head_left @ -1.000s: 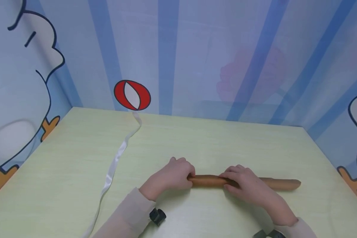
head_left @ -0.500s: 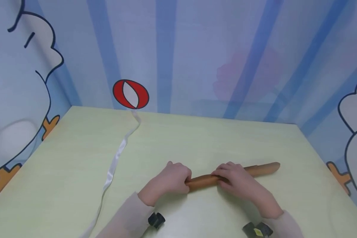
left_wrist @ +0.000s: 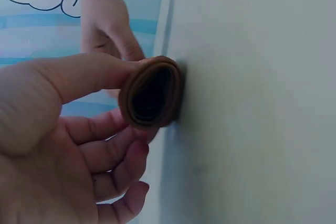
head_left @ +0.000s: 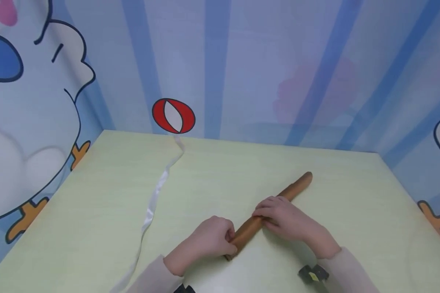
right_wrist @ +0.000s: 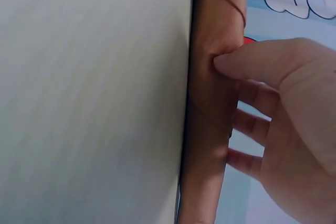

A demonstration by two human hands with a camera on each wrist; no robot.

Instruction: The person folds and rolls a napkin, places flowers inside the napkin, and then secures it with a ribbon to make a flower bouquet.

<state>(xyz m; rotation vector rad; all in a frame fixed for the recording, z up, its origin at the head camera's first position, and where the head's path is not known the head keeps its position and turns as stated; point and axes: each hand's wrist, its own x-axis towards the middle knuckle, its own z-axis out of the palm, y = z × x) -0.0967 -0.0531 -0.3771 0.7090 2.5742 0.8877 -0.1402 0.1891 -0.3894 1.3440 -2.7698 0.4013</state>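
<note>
A brown roll (head_left: 247,236) lies on the pale green table (head_left: 355,195), slanting from its near end, low in the head view, up to its far end at the right. The left hand (head_left: 210,238) pinches the roll at the near end, thumb on one side and fingers on the other. The left wrist view shows that end directly: wound layers around a dark hollow (its depth cannot be told), with the ring and little fingers curled loosely below the roll. The right hand (head_left: 284,219) grips the roll around its middle; in the right wrist view its thumb presses the surface while the other fingers reach behind, spaced apart. Slanting edges of the wrap cross the roll there. A light sleeve (head_left: 346,270) covers the right forearm, with a small black device (head_left: 313,274) at the wrist. To the left of both hands, well apart from the roll, a white ribbon (head_left: 152,203) runs in a wavy line across the table. At its far end, a red and white ball (head_left: 173,116) shows against the blue-striped backdrop (head_left: 256,61).
</note>
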